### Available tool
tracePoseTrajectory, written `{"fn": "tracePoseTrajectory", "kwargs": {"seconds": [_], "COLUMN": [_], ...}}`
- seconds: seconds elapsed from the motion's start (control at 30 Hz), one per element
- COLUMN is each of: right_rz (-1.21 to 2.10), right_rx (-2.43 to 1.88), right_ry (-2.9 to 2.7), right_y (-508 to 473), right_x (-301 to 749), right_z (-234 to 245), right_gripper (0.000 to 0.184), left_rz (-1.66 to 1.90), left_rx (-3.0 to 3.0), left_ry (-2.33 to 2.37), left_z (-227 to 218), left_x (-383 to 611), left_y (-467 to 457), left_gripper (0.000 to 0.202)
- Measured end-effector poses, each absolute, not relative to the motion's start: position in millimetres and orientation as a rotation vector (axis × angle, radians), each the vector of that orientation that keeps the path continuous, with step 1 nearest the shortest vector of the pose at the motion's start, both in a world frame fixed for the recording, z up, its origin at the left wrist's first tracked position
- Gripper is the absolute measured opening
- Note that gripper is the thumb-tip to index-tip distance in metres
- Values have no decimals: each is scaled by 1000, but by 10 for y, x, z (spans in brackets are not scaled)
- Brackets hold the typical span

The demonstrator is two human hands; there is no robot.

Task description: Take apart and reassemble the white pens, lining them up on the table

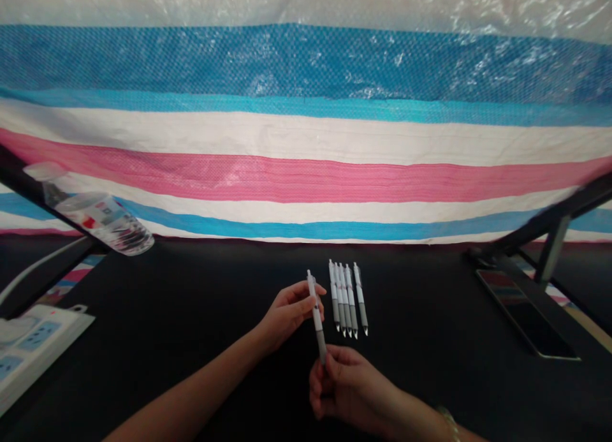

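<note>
My left hand (289, 314) holds a white retractable pen with a grey grip (317, 319) upright between thumb and fingers, near the pen's upper half. My right hand (342, 384) pinches the lower grey end of the same pen from below. Just to the right of the held pen, several similar pens (347, 298) lie side by side on the black table top (430, 302), tips toward me. Both hands are close to that row without touching it.
A striped blue, white and pink tarpaulin (306, 171) hangs behind the table. A clear plastic bottle (98, 215) is at upper left, a white power strip (31, 346) at lower left, and a dark tablet or phone (523, 321) at right beside a dark metal frame (549, 231).
</note>
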State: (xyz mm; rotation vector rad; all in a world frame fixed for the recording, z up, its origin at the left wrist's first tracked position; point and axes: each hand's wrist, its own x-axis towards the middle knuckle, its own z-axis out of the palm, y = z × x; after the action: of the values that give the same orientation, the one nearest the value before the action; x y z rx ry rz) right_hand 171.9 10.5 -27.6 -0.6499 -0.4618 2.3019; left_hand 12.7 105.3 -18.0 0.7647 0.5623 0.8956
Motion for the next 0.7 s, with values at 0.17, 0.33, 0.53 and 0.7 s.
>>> {"fn": "tracePoseTrajectory", "kwargs": {"seconds": [0.17,0.33,0.53,0.7], "right_rz": [2379,2412,2409,2410], "right_rx": [-637,-642,-619,-628], "right_ry": [-364,-359,-363,-402], "right_y": [147,165,169,154], "right_x": [1758,1776,1782,1776], "right_z": [-176,-145,-125,-156], "right_gripper": [35,37,44,42], "left_rz": [992,1006,1009,1039], "left_rx": [806,856,837,788], "left_ry": [647,671,693,670], "left_z": [-167,-125,-114,-106], "left_x": [163,172,177,181], "left_y": [1042,1029,1026,1028], "left_gripper": [54,60,52,55]}}
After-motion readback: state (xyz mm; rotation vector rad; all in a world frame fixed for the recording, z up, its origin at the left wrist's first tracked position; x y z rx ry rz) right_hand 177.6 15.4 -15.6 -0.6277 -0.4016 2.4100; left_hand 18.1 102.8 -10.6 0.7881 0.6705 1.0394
